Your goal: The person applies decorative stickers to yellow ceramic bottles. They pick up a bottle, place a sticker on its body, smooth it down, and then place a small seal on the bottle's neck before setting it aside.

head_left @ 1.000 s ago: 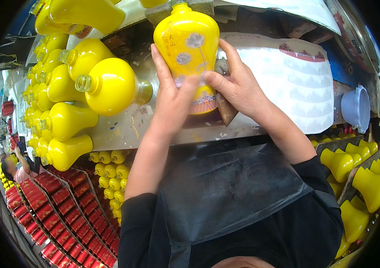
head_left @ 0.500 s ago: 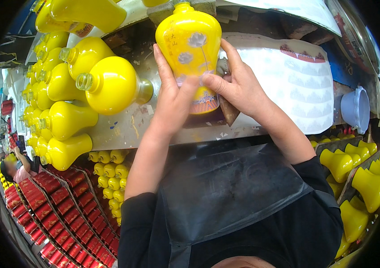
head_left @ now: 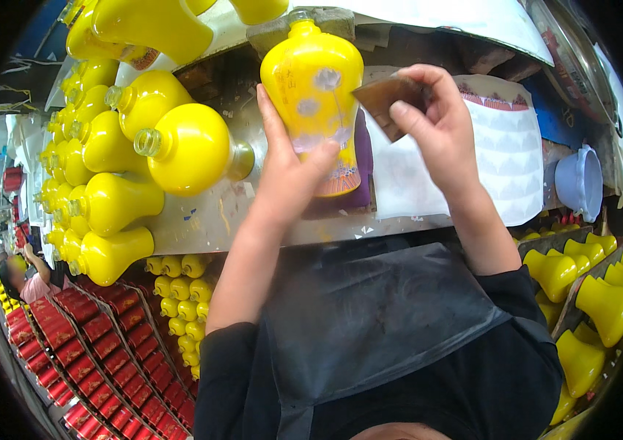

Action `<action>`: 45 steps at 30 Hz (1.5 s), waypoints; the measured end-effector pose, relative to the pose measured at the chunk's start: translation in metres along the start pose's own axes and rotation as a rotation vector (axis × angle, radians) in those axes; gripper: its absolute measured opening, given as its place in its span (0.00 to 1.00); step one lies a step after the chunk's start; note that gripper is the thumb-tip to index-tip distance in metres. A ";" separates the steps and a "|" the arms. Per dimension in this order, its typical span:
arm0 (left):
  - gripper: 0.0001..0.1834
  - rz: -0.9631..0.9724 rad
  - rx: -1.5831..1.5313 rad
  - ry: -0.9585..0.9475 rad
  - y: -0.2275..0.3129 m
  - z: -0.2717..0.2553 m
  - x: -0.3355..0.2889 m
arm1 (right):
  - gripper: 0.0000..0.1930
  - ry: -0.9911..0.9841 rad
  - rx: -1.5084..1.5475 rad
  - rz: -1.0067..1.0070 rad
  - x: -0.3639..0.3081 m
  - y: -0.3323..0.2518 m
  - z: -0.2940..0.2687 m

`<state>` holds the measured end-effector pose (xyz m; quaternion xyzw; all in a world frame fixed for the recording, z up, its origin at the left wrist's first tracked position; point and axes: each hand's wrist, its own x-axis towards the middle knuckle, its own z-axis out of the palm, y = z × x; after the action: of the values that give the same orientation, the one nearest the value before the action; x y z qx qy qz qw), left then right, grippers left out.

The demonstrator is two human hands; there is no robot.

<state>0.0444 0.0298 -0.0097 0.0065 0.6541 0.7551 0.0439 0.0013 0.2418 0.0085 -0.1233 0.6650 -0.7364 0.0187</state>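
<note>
A glossy yellow bottle [head_left: 308, 64] with a clear glass neck lies on the bench, its neck end at a grey block [head_left: 341, 23]. Pale flower pictures and a patterned band near the base decorate it. My left hand [head_left: 289, 165] grips its narrow lower part, thumb across the front. In my right hand [head_left: 443, 128], a brown flat scraper [head_left: 387, 103] is pinched between thumb and fingers, its corner close to the bottle's right side. Something purple [head_left: 361, 165] shows under the bottle.
Several yellow bottles [head_left: 187, 150] crowd the bench's left. White decal sheets [head_left: 506, 165] lie right, near a pale blue bucket [head_left: 579, 180]. Red cylinders [head_left: 99, 330] fill racks at lower left; more yellow bottles [head_left: 605, 301] stand lower right. Another person [head_left: 33, 282] is at far left.
My right hand has left the bottle and moved right, now lifting the brown scraper that was beside it. My left hand stays on the bottle. The view has shifted slightly.
</note>
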 end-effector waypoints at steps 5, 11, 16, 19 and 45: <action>0.63 0.001 -0.055 0.007 0.003 0.003 -0.002 | 0.18 0.018 -0.634 -0.502 0.013 0.004 0.018; 0.65 0.015 0.020 0.021 -0.003 -0.001 0.002 | 0.17 0.031 -0.619 -0.644 0.022 -0.016 0.024; 0.64 0.033 0.042 0.036 -0.004 -0.001 0.001 | 0.13 0.097 -0.882 -0.738 0.050 -0.034 0.032; 0.57 0.039 0.010 0.061 -0.002 0.001 -0.003 | 0.11 0.044 -0.911 -0.954 0.061 -0.029 0.022; 0.39 -0.056 -0.350 0.063 -0.006 -0.010 0.007 | 0.14 -0.107 -0.510 -0.725 -0.049 0.029 0.019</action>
<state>0.0375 0.0217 -0.0173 -0.0430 0.5137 0.8557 0.0449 0.0486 0.2293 -0.0260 -0.3871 0.7372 -0.5002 -0.2374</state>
